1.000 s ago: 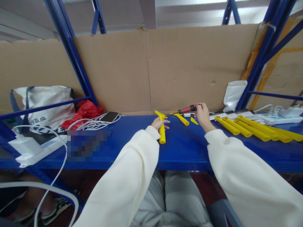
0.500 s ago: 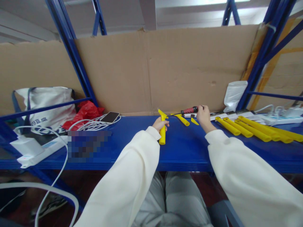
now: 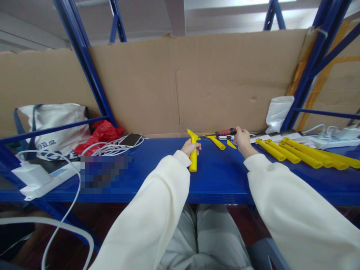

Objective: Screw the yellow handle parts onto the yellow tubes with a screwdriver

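Observation:
My left hand (image 3: 190, 147) is wrapped round the handle of a yellow plastic T-shaped tool (image 3: 193, 161), which it holds upright over the blue shelf. My right hand (image 3: 242, 138) is closed at the handle end of a red and black screwdriver (image 3: 225, 132). The screwdriver lies almost level, its shaft pointing left toward the head of the yellow tool. I cannot make out whether its tip touches a screw there. Behind and below the shaft lie another yellow handled piece (image 3: 218, 143) and a small yellow flat piece (image 3: 231, 144).
Several yellow handles (image 3: 302, 154) lie in a row on the right of the blue shelf (image 3: 219, 176). A power strip (image 3: 332, 141) and a white bag (image 3: 279, 112) stand behind them. To the left are a phone (image 3: 131, 140), coiled white cable, a red bag (image 3: 104, 135) and a tote bag (image 3: 59, 129).
My right hand's fingers have shifted slightly at the end of the screwdriver handle, and the handle looks turned a little. My left hand and the yellow tool have stayed in place.

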